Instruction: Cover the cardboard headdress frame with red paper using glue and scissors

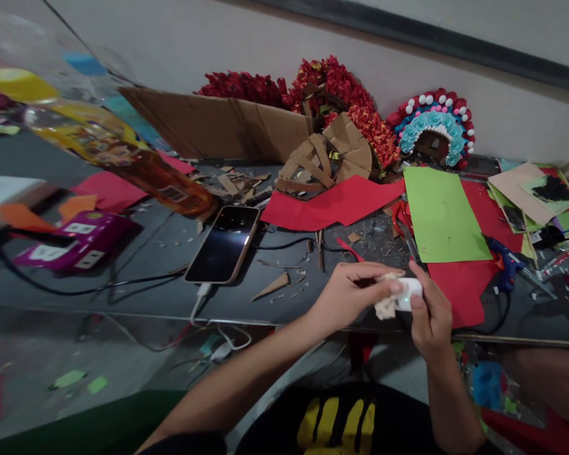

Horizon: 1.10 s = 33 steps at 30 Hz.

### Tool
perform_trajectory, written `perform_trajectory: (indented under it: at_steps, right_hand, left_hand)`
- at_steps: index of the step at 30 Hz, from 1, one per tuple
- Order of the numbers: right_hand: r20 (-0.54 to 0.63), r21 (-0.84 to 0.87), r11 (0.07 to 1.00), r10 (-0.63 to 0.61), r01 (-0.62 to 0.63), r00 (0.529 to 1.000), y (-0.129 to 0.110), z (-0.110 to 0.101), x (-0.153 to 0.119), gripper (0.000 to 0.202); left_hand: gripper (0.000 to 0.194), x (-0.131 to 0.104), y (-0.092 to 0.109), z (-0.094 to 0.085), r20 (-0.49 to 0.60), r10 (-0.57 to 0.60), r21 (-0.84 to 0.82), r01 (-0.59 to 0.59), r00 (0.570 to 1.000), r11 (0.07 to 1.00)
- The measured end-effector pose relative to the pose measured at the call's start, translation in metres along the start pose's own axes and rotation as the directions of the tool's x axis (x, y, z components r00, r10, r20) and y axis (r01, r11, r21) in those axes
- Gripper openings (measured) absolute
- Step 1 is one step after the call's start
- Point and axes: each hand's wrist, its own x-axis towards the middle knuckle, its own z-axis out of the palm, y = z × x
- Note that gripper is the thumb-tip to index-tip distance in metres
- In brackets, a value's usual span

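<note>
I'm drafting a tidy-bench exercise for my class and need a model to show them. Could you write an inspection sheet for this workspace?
Surface: dark table, littered with small scraps.
Job's things: small white object and crumpled beige piece, touching, held above the table's near edge.
Clutter: red paper, green sheet, cardboard scraps, bottle, phone, blue glue gun.
Grippers: bare hands; left hand grips the beige piece, right hand the white object.
Cables: white cable plugged into the phone, hanging over the edge; black lead lies across the purple socket block.
Surroundings: decorated arch by the wall; paper bits on the floor.
Liquid spills: nothing seen.
</note>
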Motion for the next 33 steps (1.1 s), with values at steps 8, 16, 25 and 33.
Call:
perform_trajectory:
  at_steps: [8,16,25,33]
  right_hand:
    - [0.071,-0.113,0.964,-0.233,0.24,0.97,0.009,0.005,0.012,0.05]
    - [0.086,-0.032,0.971,-0.232,0.236,0.969,0.012,0.016,0.009,0.047]
    - [0.06,-0.011,0.969,-0.246,0.247,0.967,0.014,0.023,0.011,0.044]
    - [0.063,0.002,0.95,-0.31,0.311,0.948,0.009,0.023,0.011,0.048]
  left_hand:
    - [0.016,-0.003,-0.014,0.007,-0.051,0.025,-0.076,-0.029,0.998,0.997]
    - [0.021,-0.009,-0.021,0.0,-0.075,-0.048,-0.145,0.037,0.996,0.989]
    - [0.029,-0.019,-0.019,0.0,-0.111,-0.079,-0.286,0.044,0.991,0.957]
    - [0.025,-0.017,-0.017,0.001,-0.108,-0.19,-0.452,0.122,0.976,0.884]
